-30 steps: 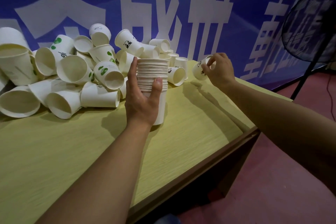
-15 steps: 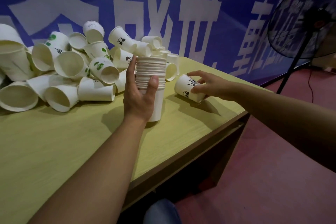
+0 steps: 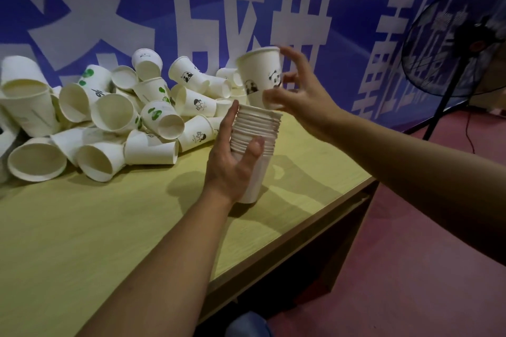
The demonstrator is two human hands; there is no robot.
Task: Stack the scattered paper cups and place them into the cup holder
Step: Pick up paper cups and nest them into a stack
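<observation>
Your left hand [image 3: 232, 164] grips the ribbed-rim white stack [image 3: 256, 142] standing on the table [image 3: 109, 227]. Your right hand [image 3: 298, 98] pinches an upright panda-print cup [image 3: 260, 74] just above it. Loose cups [image 3: 109, 115] pile left of your left hand.

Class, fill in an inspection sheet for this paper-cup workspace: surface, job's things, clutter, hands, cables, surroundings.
Surface: yellow-green wooden table.
Job's things: upright stack of nested white paper cups; panda-print white paper cup just above it; pile of loose white paper cups behind. Cup holder: nothing seen.
Clutter: nothing seen.
Hands: left hand grips the stack; right hand holds the panda cup.
Cables: dark cord by the fan stand.
Surroundings: blue banner, black standing fan, red floor.
</observation>
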